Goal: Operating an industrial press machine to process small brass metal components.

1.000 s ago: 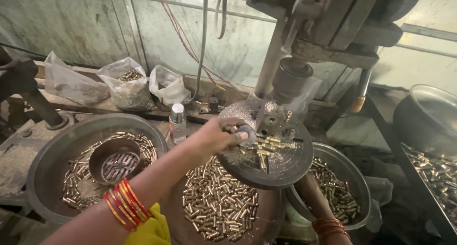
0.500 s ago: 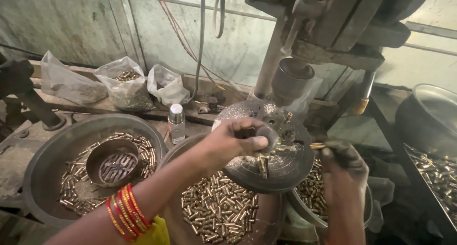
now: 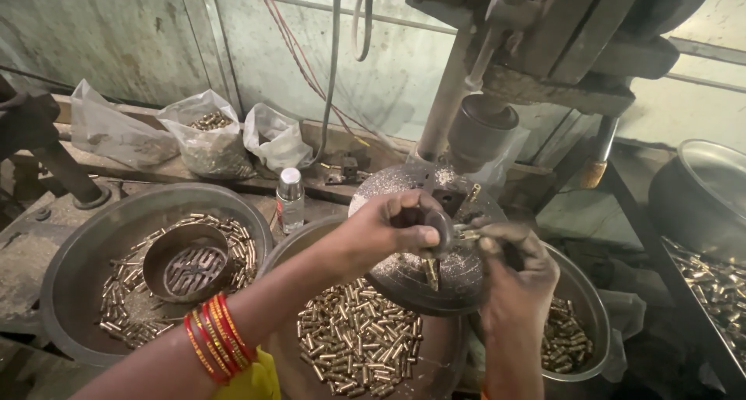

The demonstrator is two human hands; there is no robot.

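A small metalworking workshop, seen from above a grimy bench. A drill press [image 3: 536, 50] stands over a round metal work table [image 3: 388, 190] dusted with shavings. Wide steel basins [image 3: 70, 276] hold heaps of small brass tubes [image 3: 353, 342] (short, shiny, all alike), and another pan of them [image 3: 719, 280] sits at the right. Clear plastic bags [image 3: 206, 144] of more brass parts line a wooden ledge. Behind, a stained, weathered wall [image 3: 116, 35] carries loose red and grey cables [image 3: 334, 66].

Bottle [image 3: 291, 199] between two basins [image 3: 70, 268]
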